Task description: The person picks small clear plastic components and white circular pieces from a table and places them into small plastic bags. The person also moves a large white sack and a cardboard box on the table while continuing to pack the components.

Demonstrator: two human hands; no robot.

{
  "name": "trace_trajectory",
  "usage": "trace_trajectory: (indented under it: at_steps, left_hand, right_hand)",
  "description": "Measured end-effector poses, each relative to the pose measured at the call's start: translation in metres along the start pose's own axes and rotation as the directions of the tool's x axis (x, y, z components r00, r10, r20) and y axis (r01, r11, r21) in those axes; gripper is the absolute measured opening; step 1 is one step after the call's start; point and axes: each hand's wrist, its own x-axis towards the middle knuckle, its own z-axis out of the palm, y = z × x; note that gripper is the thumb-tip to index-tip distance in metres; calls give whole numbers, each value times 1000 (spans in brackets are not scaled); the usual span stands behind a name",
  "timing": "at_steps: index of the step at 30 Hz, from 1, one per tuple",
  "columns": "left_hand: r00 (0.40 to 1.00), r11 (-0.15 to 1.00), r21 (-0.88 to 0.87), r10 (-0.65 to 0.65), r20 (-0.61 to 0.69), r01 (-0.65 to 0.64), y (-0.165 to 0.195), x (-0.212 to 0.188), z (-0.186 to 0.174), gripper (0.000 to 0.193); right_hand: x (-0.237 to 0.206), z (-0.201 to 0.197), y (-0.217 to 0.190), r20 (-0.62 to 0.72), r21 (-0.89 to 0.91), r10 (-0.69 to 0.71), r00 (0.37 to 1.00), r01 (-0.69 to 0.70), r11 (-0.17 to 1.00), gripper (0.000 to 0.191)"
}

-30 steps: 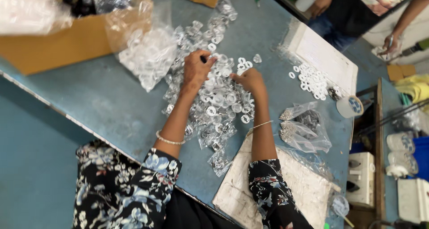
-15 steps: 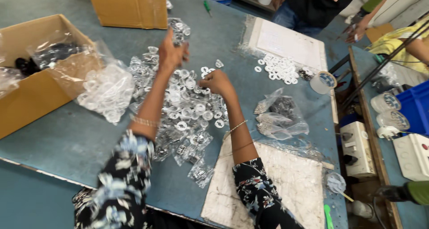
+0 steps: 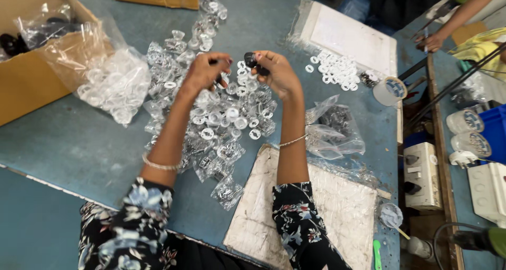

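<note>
Fingers of the right hand pinch a small black part at their tips, raised above the blue table. The left hand is curled narrow too, its fingertips closed on something dark and tiny that is mostly hidden by the fingers, so I cannot tell what it is. The two sets of fingertips face each other, near but apart, with the black part on the inner side of the right thumb.

Just below and behind both sets of fingertips lies a heap of small clear packets with white rings, spread from under the hands back toward the wrists. Out past the right fingers, farther up the table, loose white rings lie scattered at the edge of a white board. To the outer side of the right wrist sits a crumpled clear bag of dark parts, and beside it, farther out, a roll of tape. To the outer side of the left fingers rests a clear bag full of rings, touching a cardboard box that holds more bagged black pieces. Beneath the right forearm lies a worn white slab. Another person's hand shows at the far table edge, well apart from both hands.
</note>
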Motion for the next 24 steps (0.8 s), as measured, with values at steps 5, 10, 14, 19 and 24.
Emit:
trace_trajectory:
  at_steps: [5,10,14,19,24]
  left_hand:
    - [991,954,-281,123,51,-104,-35,-37,13,56]
    - [968,933,-269,210,-137,-240,-38,-42,15,61]
    - [960,907,-333,200,-194,-257,-44,-45,15,53]
    - [776,849,57,506,-378,-526,-48,-42,12,44]
    - [854,907,120,420,-306,-403,-48,-44,4,46]
  right_hand:
    - [6,13,9,118,-32,74,990,-71,997,24]
    - [14,29,19,190,-12,130,973,-130,991,19]
    - [20,37,28,194,-17,121,973,-119,993,15]
    - [21,48,27,176,-92,118,977,-103,990,19]
    - [11,59,10,80,-227,179,981,-157,961,36]
